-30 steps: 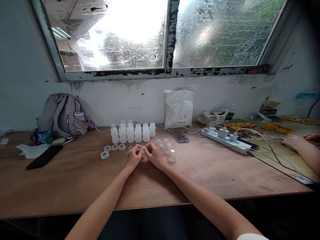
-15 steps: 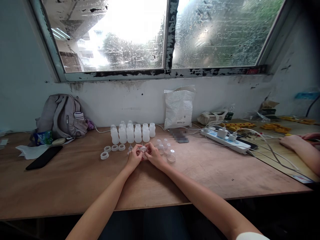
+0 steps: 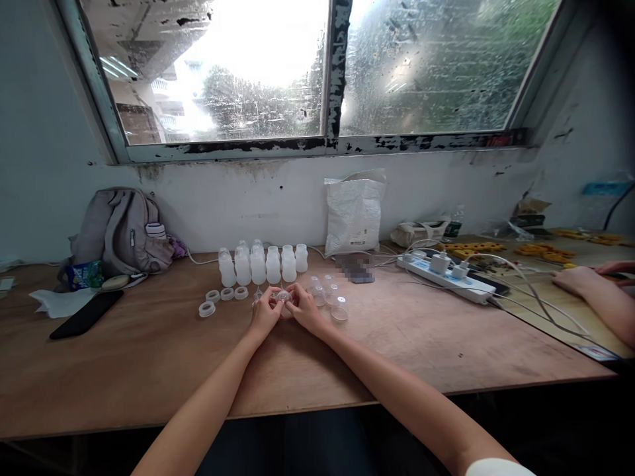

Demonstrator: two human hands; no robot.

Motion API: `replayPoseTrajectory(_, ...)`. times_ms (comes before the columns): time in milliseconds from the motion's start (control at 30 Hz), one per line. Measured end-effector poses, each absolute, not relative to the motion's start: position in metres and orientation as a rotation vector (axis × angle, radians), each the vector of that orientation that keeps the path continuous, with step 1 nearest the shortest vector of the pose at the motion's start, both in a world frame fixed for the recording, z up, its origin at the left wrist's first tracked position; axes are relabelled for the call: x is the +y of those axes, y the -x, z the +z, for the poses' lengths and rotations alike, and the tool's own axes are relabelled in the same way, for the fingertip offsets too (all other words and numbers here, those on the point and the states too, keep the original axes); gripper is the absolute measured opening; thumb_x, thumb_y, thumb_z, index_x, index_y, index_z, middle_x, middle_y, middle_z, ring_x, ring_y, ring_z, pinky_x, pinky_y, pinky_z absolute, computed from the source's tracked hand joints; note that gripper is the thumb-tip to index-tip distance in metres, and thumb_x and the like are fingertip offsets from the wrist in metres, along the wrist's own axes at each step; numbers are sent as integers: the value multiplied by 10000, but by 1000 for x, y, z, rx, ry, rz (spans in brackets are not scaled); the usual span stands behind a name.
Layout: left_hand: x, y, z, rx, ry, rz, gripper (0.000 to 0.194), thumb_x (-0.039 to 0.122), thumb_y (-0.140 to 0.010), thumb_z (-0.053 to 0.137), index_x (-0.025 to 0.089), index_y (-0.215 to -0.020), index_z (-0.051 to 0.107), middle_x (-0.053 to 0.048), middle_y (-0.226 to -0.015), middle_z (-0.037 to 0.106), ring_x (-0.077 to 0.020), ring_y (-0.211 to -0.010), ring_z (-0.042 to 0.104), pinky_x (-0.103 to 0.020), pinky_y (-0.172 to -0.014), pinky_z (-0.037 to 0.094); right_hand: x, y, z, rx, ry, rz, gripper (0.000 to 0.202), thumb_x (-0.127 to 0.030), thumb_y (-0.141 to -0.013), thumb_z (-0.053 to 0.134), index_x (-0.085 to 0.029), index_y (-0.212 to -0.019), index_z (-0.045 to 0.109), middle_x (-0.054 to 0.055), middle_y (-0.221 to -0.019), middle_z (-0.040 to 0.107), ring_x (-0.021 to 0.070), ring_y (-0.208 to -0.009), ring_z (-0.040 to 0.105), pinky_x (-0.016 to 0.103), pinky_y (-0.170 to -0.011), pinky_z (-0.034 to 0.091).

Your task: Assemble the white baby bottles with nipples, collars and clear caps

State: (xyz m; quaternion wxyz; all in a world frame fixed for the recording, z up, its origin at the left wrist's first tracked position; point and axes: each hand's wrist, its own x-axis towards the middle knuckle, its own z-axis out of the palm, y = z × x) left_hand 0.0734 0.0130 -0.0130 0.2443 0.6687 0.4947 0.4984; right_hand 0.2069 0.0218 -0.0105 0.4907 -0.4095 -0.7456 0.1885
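A clear round piece (image 3: 284,297) (perhaps a teat, though it was too small to be named surely) was held between the two hands, near the front of the standing bottles. It was pinched from one side by the fingertips of the left hand (image 3: 266,314) and from the other by those of the right hand (image 3: 306,309); whether it was lifted off the worktop (image 3: 149,370) or rested on it could not be told. By judgement, a fitting or adjusting step done by fingertip was in hand, but whether the piece was being pressed, turned or only aligned was not shown.

Just beside the left hand, a pointed clear part (image 3: 257,293) was partly hidden. Four collar rings (image 3: 207,309) were laid farther to the left, and several clear caps (image 3: 339,312) were grouped just to the right of the right hand. Behind, a row of upright bottles (image 3: 273,266) was lined up, those at the left being topped by clear domes (image 3: 225,253).

For the next move, it was judged, the pinch had to be kept light and even from both sides, with the rim held level so that the soft-looking part would not be skewed.
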Motion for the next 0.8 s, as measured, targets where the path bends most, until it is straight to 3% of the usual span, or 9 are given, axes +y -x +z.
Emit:
replayPoseTrajectory(167,12,-73,-14,1375,-1892,1340,127,254,-769,478,219,-872,545,68,-500,581,-101,-363,537,-184,-446,417,20,-207,-9,-1820,974,452,76,-200,-755,445,-181,-785,512,-17,-606,524,127,-548,501,224,-525,372)
replayPoseTrajectory(467,10,-73,-12,1429,-2024,1284,143,313,-802,457,217,-858,546,53,-505,574,-115,-424,554,-194,-496,407,20,-207,-11,-1808,972,426,62,-220,-755,465,-180,-720,496,-13,-585,511,126,-521,479,227,-504,358)
replayPoseTrajectory(800,12,-70,-11,1634,-2013,1256,120,222,-746,505,205,-859,541,4,-640,615,-158,-604,591,-223,-562,398,10,-208,-7,-1903,838,509,138,-192,-754,477,-189,-871,551,-13,-649,563,110,-541,503,206,-530,390)
